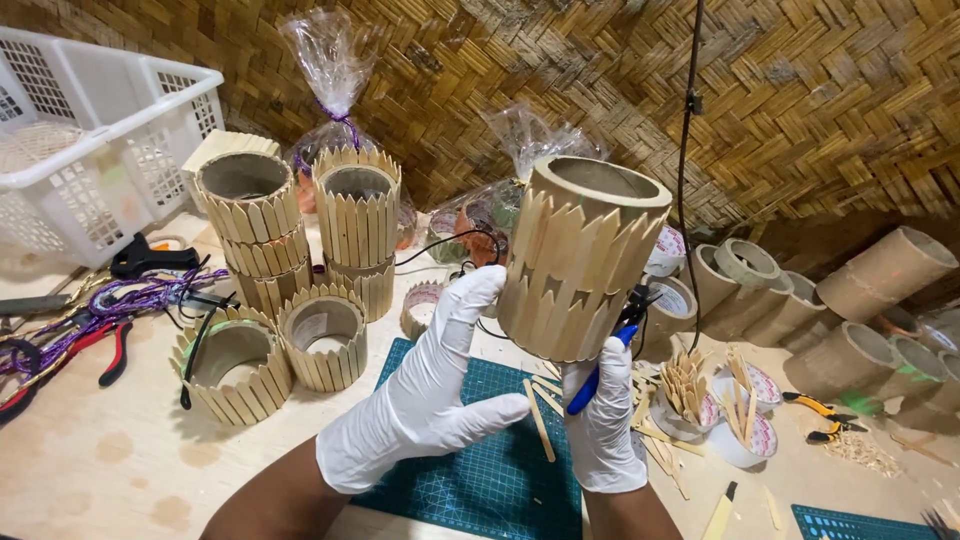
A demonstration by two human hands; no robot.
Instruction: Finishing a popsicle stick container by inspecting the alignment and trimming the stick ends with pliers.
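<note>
The head view shows two gloved hands above the desk. The left hand (430,395) presses its open fingers on the side of a cardboard tube covered with wooden sticks (580,260), lifted over the green cutting mat (490,480) at the near edge. The right hand (602,420) is closed on blue-handled pliers (600,370) under the tube. Clear plastic bags (335,70) tied with purple ribbon stand at the back edge. A white basket (100,140) sits in the far left corner. Small cups (690,410) hold wooden sticks on the right.
</note>
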